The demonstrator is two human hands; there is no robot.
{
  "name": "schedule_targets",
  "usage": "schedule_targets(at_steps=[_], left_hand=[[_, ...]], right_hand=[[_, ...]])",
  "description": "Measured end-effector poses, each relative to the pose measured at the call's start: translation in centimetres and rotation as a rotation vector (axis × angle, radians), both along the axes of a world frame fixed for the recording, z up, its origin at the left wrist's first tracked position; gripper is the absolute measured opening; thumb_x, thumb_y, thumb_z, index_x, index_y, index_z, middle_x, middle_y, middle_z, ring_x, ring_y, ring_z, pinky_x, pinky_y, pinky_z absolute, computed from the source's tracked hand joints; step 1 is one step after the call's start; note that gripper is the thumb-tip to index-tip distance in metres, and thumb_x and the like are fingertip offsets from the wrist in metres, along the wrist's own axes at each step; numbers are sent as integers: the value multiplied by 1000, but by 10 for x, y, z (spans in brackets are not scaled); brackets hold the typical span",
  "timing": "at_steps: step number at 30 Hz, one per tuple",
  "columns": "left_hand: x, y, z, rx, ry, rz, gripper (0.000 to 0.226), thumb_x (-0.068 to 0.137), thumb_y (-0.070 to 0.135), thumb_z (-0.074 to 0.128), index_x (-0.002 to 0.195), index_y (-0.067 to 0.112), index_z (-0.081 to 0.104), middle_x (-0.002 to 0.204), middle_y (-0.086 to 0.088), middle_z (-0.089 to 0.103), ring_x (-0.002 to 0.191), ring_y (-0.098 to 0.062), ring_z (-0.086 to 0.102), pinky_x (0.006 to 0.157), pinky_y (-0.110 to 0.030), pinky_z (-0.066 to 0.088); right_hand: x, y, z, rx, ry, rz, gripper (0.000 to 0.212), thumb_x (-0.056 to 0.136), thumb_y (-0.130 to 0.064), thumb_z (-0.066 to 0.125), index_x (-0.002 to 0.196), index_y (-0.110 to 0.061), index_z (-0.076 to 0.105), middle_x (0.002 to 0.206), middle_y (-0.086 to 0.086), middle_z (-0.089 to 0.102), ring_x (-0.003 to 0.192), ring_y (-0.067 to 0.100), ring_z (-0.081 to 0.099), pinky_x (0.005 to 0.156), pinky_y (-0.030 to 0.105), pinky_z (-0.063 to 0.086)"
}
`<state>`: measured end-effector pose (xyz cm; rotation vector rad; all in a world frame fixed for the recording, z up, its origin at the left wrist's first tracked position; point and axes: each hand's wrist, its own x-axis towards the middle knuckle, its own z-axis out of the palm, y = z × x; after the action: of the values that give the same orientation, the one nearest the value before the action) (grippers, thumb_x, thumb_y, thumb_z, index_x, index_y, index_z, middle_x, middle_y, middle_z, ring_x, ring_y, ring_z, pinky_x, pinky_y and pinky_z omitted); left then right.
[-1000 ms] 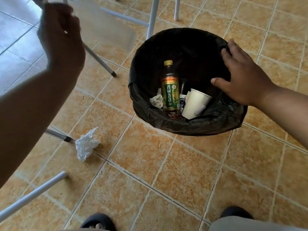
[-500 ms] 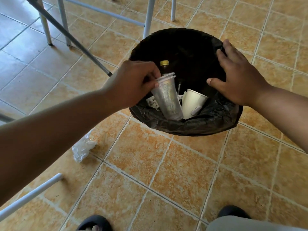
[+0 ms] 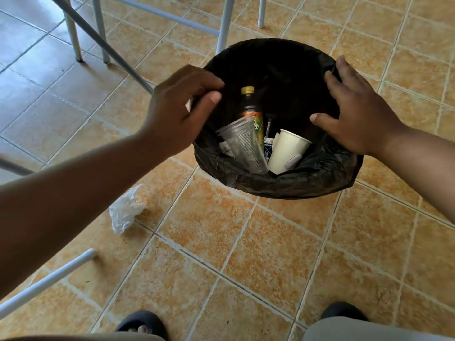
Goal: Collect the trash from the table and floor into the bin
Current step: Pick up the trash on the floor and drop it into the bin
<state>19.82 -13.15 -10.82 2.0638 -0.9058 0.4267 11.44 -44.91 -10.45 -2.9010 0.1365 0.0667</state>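
A round bin (image 3: 283, 185) lined with a black bag stands on the tiled floor. Inside it lie a clear plastic cup (image 3: 243, 146), a white paper cup (image 3: 285, 151), a dark bottle (image 3: 248, 104) with a yellow cap, and small scraps. My left hand (image 3: 177, 112) hovers over the bin's left rim, fingers loosely curled and holding nothing. My right hand (image 3: 357, 114) grips the right rim, thumb inside and fingers over the edge. A crumpled white tissue (image 3: 125, 210) lies on the floor to the left of the bin.
Grey metal table and chair legs (image 3: 225, 23) stand behind and to the left of the bin. A white bar (image 3: 44, 281) slants across the lower left. My feet in dark sandals (image 3: 142, 323) are at the bottom edge.
My left hand came down from the upper left with the clear plastic cup and let it go; the cup now lies inside the bin. My right hand stayed on the rim.
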Motion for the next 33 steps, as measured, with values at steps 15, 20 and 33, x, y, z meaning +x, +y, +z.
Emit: schedule_targets(at_steps=[15, 20, 33], left_hand=[[0, 159, -155, 1476, 583, 179, 97, 74, 64, 73, 149, 20, 30, 135, -9, 52, 110, -23, 58, 81, -34, 57], [-11, 158, -168, 1644, 613, 119, 88, 92, 14, 63, 158, 20, 6, 118, -7, 60, 90, -17, 65, 70, -27, 58], [53, 94, -70, 449, 516, 483, 23, 89, 5, 57, 101, 14, 75, 97, -16, 74, 68, -24, 63, 58, -23, 48]], right_hand=[[1, -3, -4, 11, -1, -4, 85, 98, -46, 58, 161, -15, 11, 170, 3, -8, 156, 23, -3, 123, 43, 11], [1, -2, -3, 13, 4, -3, 85, 98, -45, 57, 161, -15, 10, 170, 4, -8, 156, 23, -4, 124, 44, 10], [1, -2, -3, 12, -2, 2, 85, 98, -45, 58, 161, -15, 10, 170, 5, -7, 156, 23, -3, 123, 41, 9]])
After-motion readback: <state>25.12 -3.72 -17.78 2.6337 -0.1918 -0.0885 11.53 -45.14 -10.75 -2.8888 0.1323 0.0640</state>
